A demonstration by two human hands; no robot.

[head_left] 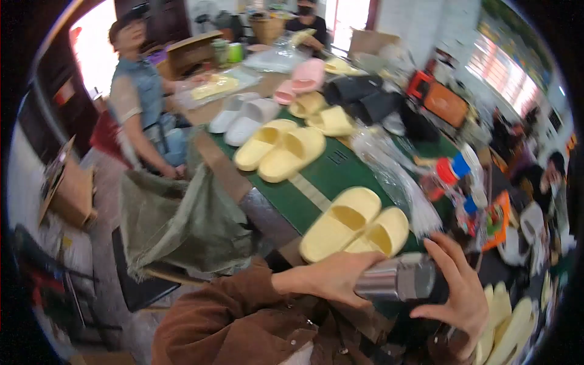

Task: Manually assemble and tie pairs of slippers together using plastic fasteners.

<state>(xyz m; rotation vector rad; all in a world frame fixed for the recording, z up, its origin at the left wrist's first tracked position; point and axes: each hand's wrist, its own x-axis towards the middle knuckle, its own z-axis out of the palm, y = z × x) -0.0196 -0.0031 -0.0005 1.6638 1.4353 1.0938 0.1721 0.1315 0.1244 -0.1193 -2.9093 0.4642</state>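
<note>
A silver metal bottle (386, 280) with a greyish faceted end lies sideways in front of my body. My left hand (328, 277) is closed around its left part. At the other end, my right hand (459, 292) is open, thumb and fingers spread around that end with a gap; whether a fingertip touches it I cannot tell. Just beyond the bottle, a pair of pale yellow slippers (340, 222) rests on the green table top (328, 167). Another yellow pair (292, 149) sits farther left, beside a white pair (246, 118).
Pink slippers (304, 76), black slippers (365, 97) and plastic bags (389, 164) crowd the far table. Bottles with red and blue caps (453, 170) stand right. A green cloth sack (182, 219) hangs at the left edge. One person (140, 103) sits left, another (307, 27) at the back.
</note>
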